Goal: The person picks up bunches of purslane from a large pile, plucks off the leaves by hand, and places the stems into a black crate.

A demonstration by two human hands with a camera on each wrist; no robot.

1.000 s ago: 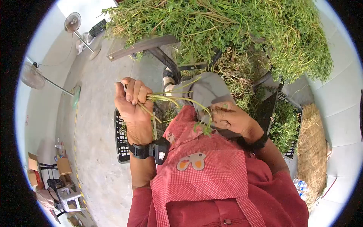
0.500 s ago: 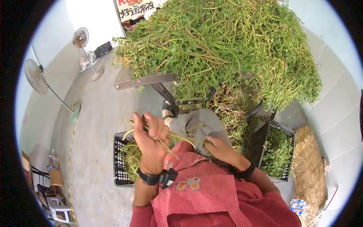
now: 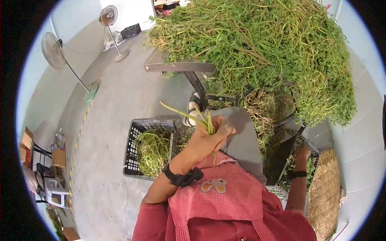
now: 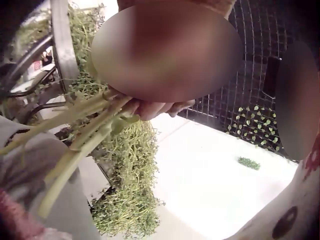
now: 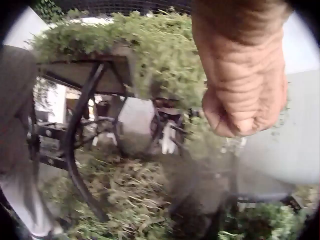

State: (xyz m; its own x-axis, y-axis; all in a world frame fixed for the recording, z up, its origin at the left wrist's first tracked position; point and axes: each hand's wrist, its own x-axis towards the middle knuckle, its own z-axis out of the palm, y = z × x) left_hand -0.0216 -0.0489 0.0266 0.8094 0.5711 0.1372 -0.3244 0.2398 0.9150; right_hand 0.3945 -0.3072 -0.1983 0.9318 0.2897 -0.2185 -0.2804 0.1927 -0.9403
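Observation:
My left hand (image 3: 211, 136) grips a few thick green stems (image 3: 210, 122) in front of my lap, one long stem pointing out to the left. In the left wrist view the cut stems (image 4: 82, 145) stick out below the fingers, and a blurred patch covers most of that hand. My right hand (image 3: 302, 154) is out to the right, over the black crate of leafy greens (image 3: 287, 176). Its fingers look curled in the right wrist view, where the hand (image 5: 245, 85) is seen from the back; I cannot tell whether it holds anything.
A large heap of leafy stems (image 3: 257, 52) covers the table (image 3: 177, 66) ahead and hangs over its edge. More stems (image 3: 263, 116) lie underneath. A black crate (image 3: 128, 154) of stripped stems stands at left. Two fans (image 3: 52, 50) are farther off; a straw roll (image 3: 323, 193) is at right.
My right hand has gone from the stems at my lap out to the right-hand crate. My left hand has moved right and turned, keeping the stems. The head view has shifted.

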